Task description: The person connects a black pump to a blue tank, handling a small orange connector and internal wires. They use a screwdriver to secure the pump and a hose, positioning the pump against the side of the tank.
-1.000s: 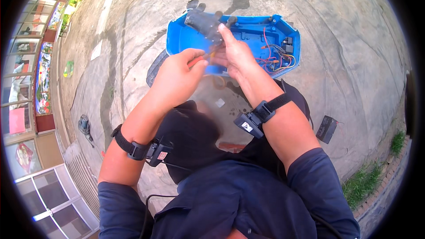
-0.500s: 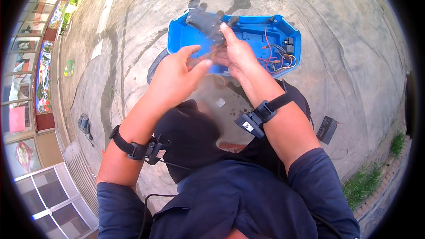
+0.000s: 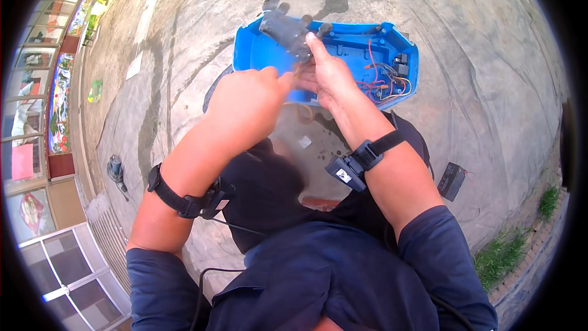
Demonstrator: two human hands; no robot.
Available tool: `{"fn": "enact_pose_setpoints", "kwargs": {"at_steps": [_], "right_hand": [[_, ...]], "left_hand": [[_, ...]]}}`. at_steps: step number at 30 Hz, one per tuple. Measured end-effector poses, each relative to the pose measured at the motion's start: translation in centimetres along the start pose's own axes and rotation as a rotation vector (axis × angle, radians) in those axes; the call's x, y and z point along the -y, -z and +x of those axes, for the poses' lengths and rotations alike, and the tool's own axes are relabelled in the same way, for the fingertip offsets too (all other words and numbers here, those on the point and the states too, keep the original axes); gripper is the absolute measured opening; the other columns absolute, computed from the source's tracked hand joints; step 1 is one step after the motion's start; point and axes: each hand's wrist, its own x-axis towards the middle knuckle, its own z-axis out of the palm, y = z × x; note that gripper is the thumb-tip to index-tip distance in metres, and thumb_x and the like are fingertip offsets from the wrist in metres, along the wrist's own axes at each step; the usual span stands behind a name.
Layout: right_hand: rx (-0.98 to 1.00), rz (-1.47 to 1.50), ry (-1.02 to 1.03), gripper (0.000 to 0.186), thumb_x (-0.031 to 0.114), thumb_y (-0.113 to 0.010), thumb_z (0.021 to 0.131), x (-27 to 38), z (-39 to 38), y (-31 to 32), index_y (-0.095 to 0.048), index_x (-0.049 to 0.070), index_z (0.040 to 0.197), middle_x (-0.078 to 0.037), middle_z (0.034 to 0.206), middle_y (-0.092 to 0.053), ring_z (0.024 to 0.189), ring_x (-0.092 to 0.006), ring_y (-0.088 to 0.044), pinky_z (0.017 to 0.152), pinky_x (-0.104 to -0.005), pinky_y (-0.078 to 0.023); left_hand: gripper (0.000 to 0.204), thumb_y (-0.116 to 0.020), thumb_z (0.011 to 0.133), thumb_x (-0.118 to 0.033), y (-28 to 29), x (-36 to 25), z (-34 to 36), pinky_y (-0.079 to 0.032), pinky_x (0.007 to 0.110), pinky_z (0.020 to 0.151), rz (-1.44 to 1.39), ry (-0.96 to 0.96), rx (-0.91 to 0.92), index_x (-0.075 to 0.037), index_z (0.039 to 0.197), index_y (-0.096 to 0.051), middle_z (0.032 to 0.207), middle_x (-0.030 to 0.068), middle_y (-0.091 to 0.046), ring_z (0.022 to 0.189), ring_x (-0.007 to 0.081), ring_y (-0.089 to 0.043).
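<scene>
A dark grey, motor-like part (image 3: 285, 29) is held up over a blue plastic housing (image 3: 343, 46) that lies open on the concrete. My right hand (image 3: 327, 73) grips the part from below, index finger stretched along it. My left hand (image 3: 248, 101) is closed, its fingertips pinching something small next to the right hand's fingers; what it pinches is too small to tell. Red, orange and black wires (image 3: 383, 79) with small black components sit in the housing's right end. Both wrists wear black straps with small devices.
A small black box (image 3: 452, 181) lies on the concrete at the right. A grey power tool (image 3: 115, 168) lies at the left near a grating. Grass (image 3: 508, 251) edges the pavement at the lower right. Shop fronts line the far left.
Both hands have lifted the grey part slightly away from me, over the housing's back edge. My left hand has closed in toward the right hand's fingers.
</scene>
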Motion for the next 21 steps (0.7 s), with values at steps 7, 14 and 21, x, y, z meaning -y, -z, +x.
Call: {"fn": "enact_pose_setpoints", "kwargs": {"at_steps": [7, 14, 21], "right_hand": [[-0.003, 0.011, 0.003, 0.062, 0.060, -0.072, 0.092, 0.0, -0.2, -0.4, -0.068, -0.002, 0.100, -0.010, 0.086, -0.063, 0.068, -0.0185, -0.057, 0.060, -0.0345, -0.050], [-0.002, -0.006, 0.006, 0.067, 0.060, -0.072, 0.092, 0.1, -0.1, -0.2, -0.067, -0.004, 0.112, -0.015, 0.098, -0.066, 0.080, -0.0232, -0.062, 0.071, -0.0391, -0.055], [-0.003, -0.026, 0.003, 0.069, 0.061, -0.071, 0.092, 0.1, -0.1, 0.0, -0.066, -0.004, 0.115, -0.016, 0.101, -0.067, 0.081, -0.0240, -0.062, 0.073, -0.0398, -0.056]], "left_hand": [[0.030, -0.069, 0.099, -0.028, -3.7, 0.6, -0.8, -0.049, 0.038, 0.055, -0.638, 0.120, -0.513, -0.003, 0.115, -0.069, 0.076, 0.0116, -0.066, 0.064, 0.0219, -0.064], [0.033, -0.067, 0.102, -0.031, -4.2, 1.3, -0.6, -0.037, 0.027, 0.047, -1.655, 0.683, 0.063, -0.001, 0.116, -0.069, 0.073, 0.0028, -0.061, 0.055, 0.0085, -0.050], [0.033, -0.066, 0.096, -0.018, -1.6, 0.2, -0.7, -0.055, 0.046, 0.067, -0.214, 0.108, -0.138, -0.005, 0.125, -0.069, 0.094, 0.0142, -0.072, 0.079, 0.0363, -0.069]]}}
